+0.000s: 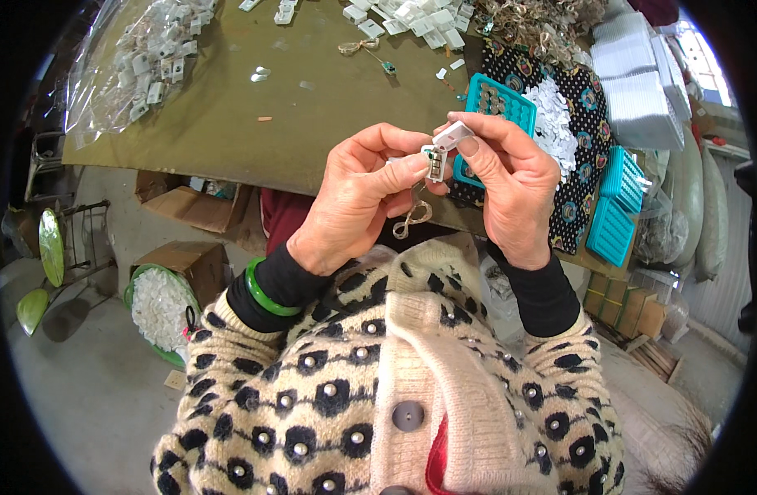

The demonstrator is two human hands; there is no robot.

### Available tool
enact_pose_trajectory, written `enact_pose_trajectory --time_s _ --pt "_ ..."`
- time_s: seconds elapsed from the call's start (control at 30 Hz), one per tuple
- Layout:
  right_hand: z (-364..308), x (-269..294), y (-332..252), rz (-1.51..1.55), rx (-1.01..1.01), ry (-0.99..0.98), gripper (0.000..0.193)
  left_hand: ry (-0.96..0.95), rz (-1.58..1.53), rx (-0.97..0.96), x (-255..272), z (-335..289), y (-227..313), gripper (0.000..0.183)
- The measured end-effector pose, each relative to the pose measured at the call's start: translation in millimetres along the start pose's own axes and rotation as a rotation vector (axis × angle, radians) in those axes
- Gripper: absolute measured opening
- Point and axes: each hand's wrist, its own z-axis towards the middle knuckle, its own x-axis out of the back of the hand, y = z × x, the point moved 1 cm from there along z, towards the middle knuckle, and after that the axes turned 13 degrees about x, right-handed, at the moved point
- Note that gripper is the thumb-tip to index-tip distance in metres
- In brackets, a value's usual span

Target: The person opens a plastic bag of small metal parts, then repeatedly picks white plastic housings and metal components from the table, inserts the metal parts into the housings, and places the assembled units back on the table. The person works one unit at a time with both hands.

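In front of my chest, my left hand (pixel 354 186) is closed on a small white plastic case (pixel 437 173). Its inside shows a bit of green circuit board and small round metallic parts. A bundle of thin pale wire (pixel 413 221) hangs below it. Between thumb and fingers, my right hand (pixel 517 181) pinches a white rectangular cover (pixel 453 134), tilted at the top end of the case. Whether case and cover are joined there I cannot tell. Just beyond my right hand lies a teal tray (pixel 523 113) with round metallic pieces (pixel 490 101), partly hidden by that hand.
White cases lie heaped (pixel 424 18) at the table's far side, beside tangled wires (pixel 543 29). A clear bag of white parts (pixel 152 66) is far left. White pieces (pixel 552 124) cover a patterned cloth right. Teal trays (pixel 611 231) stand at the right edge.
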Motion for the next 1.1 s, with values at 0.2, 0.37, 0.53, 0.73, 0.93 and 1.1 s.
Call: enact_pose_trajectory --time_s 0.2,0.37,0.53,0.73,0.93,1.1 --pt "0.0 0.2 -4.6 -0.341 0.267 -0.092 0.019 -0.045 -0.078 0.042 -2.0 -0.3 -0.7 0.025" --pt "-6.8 -2.5 -5.1 -0.313 0.25 -0.026 0.015 -0.085 -0.108 0.054 -4.2 1.7 -3.0 0.023" --pt "0.0 -3.3 6.0 -0.598 0.786 -0.053 0.022 -0.057 -0.036 -0.023 -8.4 4.5 -6.8 0.019" --pt "-15.9 -0.7 4.5 -0.364 0.493 -0.184 0.036 -0.003 -0.169 0.019 -14.9 5.0 -11.6 0.017" --pt "-16.5 -2.5 24.2 -0.517 0.811 -0.144 0.027 -0.196 -0.357 0.142 -11.8 12.0 -23.7 0.018" --pt "-22.6 -5.3 25.6 -0.572 0.864 -0.073 0.025 -0.067 -0.38 0.153 -18.3 9.9 -33.4 0.016"
